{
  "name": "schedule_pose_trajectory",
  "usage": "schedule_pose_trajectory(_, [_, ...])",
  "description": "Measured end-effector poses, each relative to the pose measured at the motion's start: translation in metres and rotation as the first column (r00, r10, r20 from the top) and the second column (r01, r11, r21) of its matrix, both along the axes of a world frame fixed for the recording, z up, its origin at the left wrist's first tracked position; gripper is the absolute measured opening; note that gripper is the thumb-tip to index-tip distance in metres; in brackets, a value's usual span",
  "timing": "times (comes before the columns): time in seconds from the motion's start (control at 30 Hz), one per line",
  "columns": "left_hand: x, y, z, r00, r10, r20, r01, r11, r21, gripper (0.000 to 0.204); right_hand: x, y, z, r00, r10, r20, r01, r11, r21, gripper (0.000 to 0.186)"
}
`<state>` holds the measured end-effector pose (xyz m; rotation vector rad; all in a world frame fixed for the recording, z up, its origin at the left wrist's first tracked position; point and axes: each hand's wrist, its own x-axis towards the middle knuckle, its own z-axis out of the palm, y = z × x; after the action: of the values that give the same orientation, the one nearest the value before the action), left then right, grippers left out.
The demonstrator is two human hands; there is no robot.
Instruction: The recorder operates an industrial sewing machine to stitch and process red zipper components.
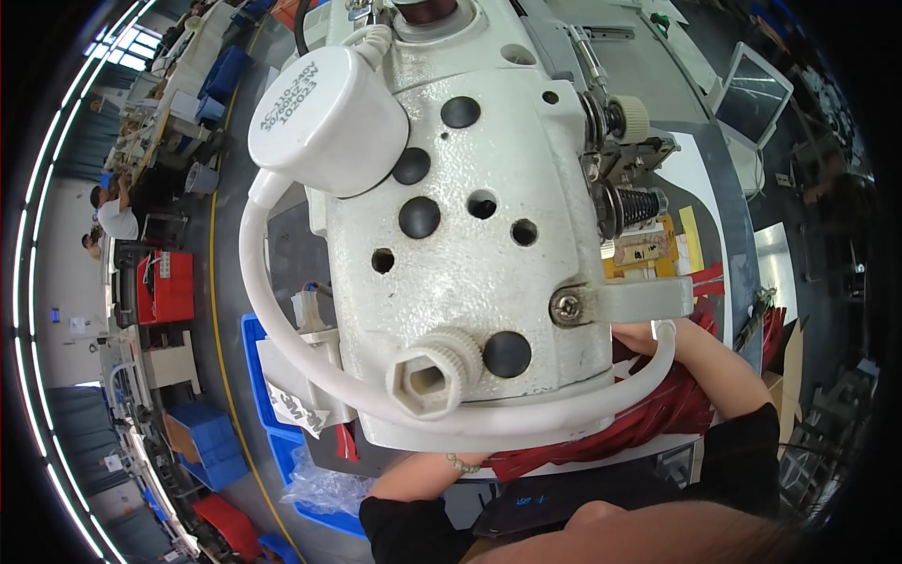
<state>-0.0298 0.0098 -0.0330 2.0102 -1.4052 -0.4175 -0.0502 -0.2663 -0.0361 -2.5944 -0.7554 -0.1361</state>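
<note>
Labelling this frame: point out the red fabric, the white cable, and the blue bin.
red fabric [658,414]: head view, on the folds under the right forearm.
white cable [252,273]: head view, on the left bend.
blue bin [252,340]: head view, on its left rim.

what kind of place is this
Most likely a sewing workshop or garment factory: a white industrial sewing machine head over red fabric, blue bins on the floor, and more workstations behind.

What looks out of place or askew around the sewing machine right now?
Nothing looks damaged or spilled. The white sewing machine head hides both hands; red fabric bunches loosely beneath it, and the fisheye lens bends the edges.
</note>
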Motion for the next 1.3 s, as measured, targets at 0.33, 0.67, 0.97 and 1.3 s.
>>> schedule_pose_trajectory(0.33, [0.001,0.001,-0.002,1.000,0.019,0.014,-0.018,0.998,-0.058,0.071,0.002,0.001,0.007,1.000,-0.006,0.008,0.006,1.000,0.011,0.025])
schedule_pose_trajectory(0.67, [0.000,0.001,-0.002,0.999,0.031,0.011,-0.031,0.999,-0.006,0.066,0.003,-0.001,0.009,1.000,-0.020,-0.020,0.021,0.998,0.067,0.027])
schedule_pose_trajectory(0.97, [0.003,0.003,0.019,0.762,-0.102,0.640,-0.045,0.977,0.209,0.066,0.000,0.001,0.010,0.998,-0.057,-0.033,0.060,0.995,0.078,0.030])
schedule_pose_trajectory(1.3, [0.006,0.005,0.011,0.594,-0.299,0.747,0.068,0.944,0.323,0.066,-0.003,-0.002,0.007,0.993,-0.051,-0.109,0.082,0.948,0.306,0.029])
